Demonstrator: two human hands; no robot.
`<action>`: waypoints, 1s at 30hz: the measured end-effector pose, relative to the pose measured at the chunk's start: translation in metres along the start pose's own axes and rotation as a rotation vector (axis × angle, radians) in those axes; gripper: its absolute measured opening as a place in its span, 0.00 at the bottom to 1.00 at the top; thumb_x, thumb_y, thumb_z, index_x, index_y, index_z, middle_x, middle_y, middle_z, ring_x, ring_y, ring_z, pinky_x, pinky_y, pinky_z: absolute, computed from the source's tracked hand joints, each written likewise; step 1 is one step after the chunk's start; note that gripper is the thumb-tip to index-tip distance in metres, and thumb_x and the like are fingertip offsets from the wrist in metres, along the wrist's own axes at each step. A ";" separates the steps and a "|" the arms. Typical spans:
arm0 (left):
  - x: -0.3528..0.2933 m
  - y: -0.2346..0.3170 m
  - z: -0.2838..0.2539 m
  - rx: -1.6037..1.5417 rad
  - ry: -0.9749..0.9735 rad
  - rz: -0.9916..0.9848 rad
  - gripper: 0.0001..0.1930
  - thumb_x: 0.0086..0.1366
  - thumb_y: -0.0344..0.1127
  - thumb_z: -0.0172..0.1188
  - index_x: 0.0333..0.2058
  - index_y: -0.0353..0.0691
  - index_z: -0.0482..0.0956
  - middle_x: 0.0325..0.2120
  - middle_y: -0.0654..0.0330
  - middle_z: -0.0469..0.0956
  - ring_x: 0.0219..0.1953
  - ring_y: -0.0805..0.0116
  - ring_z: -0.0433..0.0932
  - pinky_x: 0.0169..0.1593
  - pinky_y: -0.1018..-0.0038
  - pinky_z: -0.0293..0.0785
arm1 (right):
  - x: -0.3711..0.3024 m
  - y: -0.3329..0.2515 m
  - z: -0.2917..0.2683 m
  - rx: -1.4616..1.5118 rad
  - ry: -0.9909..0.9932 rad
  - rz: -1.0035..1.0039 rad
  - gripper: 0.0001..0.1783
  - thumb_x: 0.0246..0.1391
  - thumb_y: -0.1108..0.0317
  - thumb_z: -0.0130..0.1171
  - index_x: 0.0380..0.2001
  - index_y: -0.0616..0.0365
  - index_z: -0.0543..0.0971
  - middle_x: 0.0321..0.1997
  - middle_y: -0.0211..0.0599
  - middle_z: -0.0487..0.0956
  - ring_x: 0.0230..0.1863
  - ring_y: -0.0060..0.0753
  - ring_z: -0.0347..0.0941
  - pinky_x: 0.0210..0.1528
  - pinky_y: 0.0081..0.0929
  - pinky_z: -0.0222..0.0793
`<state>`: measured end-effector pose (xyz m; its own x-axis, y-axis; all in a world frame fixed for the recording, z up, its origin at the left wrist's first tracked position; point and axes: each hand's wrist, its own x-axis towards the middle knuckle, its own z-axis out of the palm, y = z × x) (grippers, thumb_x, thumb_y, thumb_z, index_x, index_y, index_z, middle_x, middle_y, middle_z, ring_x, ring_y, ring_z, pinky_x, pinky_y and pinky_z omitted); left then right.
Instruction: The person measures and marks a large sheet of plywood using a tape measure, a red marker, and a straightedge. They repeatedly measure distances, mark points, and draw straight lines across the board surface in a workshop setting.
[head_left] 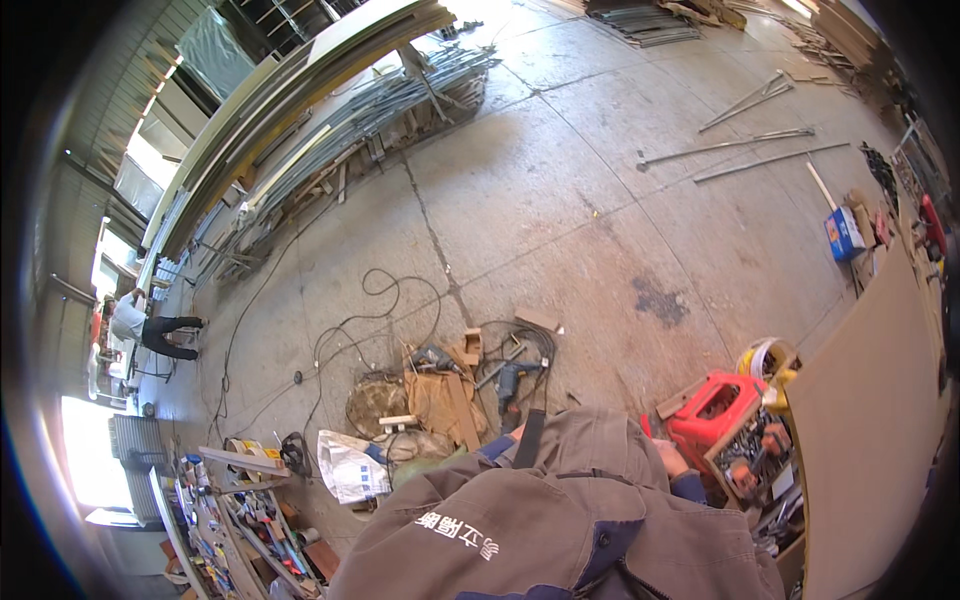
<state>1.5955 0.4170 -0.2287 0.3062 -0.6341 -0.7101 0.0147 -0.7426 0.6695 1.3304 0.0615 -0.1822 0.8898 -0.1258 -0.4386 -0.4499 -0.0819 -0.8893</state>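
Observation:
Most of my left hand (517,433) is hidden behind my brown jacket (560,510); only a sliver of skin shows by a dark strap (530,440). Just beyond it a blue-grey power drill (511,380) lies on the floor with its cord coiled beside it. My right hand (671,459) is at the jacket's right edge, its fingers mostly covered. A small red piece (646,426) sticks out beside that hand; whether I hold it cannot be made out. Close by on the right are a red plastic stool (715,410) and a box of orange-and-black tools (745,470).
Loose cords (375,290) loop across the concrete floor. Cardboard (440,405) and a white sack (350,468) lie ahead-left, a tool-filled rack (265,525) at left. A large tan board (870,400) stands right. Metal bars (740,145) lie farther off; another person (150,325) bends at far left.

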 end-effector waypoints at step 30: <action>0.579 0.315 -0.363 0.520 -0.109 0.087 0.20 0.69 0.52 0.57 0.41 0.39 0.83 0.37 0.46 0.85 0.41 0.46 0.84 0.43 0.53 0.79 | 0.385 0.020 -0.384 0.363 0.465 0.476 0.22 0.58 0.52 0.61 0.40 0.62 0.86 0.40 0.54 0.86 0.40 0.49 0.83 0.45 0.42 0.76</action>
<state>2.1225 -0.1062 -0.3496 0.1845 -0.6959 -0.6940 -0.4883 -0.6777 0.5498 1.6348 -0.3686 -0.3192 0.4461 -0.4768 -0.7574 -0.6527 0.4058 -0.6398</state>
